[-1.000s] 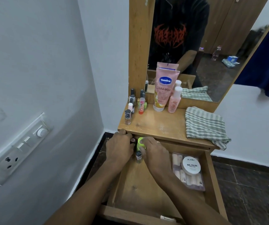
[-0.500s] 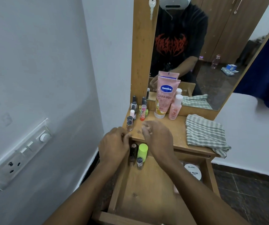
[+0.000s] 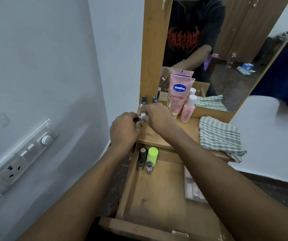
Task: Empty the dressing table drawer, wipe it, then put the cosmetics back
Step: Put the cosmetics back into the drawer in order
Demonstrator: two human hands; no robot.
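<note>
The wooden drawer [image 3: 128,183] is pulled open below the dressing table top [image 3: 185,131]. At its back left stand a green-capped bottle [image 3: 152,155], a dark tube [image 3: 142,153] and a small dark-capped bottle [image 3: 149,167]. My right forearm partly covers a clear pack of nail items [image 3: 192,190] on the drawer's right side. Both hands are at the top's back left corner among small nail polish bottles [image 3: 143,100]. My left hand [image 3: 124,130] pinches a small dark bottle. My right hand [image 3: 157,119] closes on a small white-capped bottle [image 3: 143,114].
A pink Vaseline tube [image 3: 178,96] and a pink bottle [image 3: 188,110] stand against the mirror [image 3: 226,49]. A green striped cloth [image 3: 218,134] lies on the top's right side. The wall with a switch panel [image 3: 26,153] is close on the left.
Both hands rose out of the drawer and moved back to the cluster of small bottles on the table top. The green-capped bottle and two small items stay standing in the drawer.
</note>
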